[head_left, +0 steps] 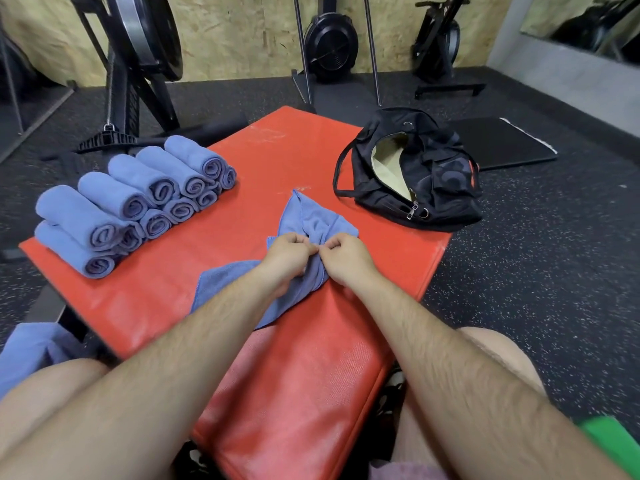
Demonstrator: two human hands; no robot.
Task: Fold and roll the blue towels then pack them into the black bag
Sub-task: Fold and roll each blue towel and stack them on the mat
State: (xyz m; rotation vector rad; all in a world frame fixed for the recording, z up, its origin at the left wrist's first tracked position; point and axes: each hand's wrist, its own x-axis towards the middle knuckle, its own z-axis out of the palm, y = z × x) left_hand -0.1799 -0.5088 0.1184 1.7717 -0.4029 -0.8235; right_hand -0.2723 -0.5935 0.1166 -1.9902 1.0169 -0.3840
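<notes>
**A:** Where is the towel that's in hand?

**B:** The loose blue towel (311, 220) lies crumpled in the middle of the red desk (263, 147), directly under both hands. The left hand (289, 251) and the right hand (346, 258) meet knuckle to knuckle on it, the fingers of each curled and pinching a gather of cloth.

**A:** Which way does it run?

**B:** Slantwise. One end tapers to a corner just beyond the hands, and the other spreads back under the left forearm towards the person's near left. So its long axis goes from far and slightly right to near and left. I'd say it is not flat enough to fold yet and needs drawing out along that line first.

**A:** And the rest?

**B:** The rolled towels (138, 202) sit stacked in two layers, well beyond and to the left of the left hand. The black bag (412, 174) lies beyond and to the right of the right hand, unzipped, with its pale lining showing. The right hand is nearer the bag, so packing looks like its job. No towel shows in the part of the opening I can see. More blue cloth (27, 351) hangs by the left knee.
</notes>
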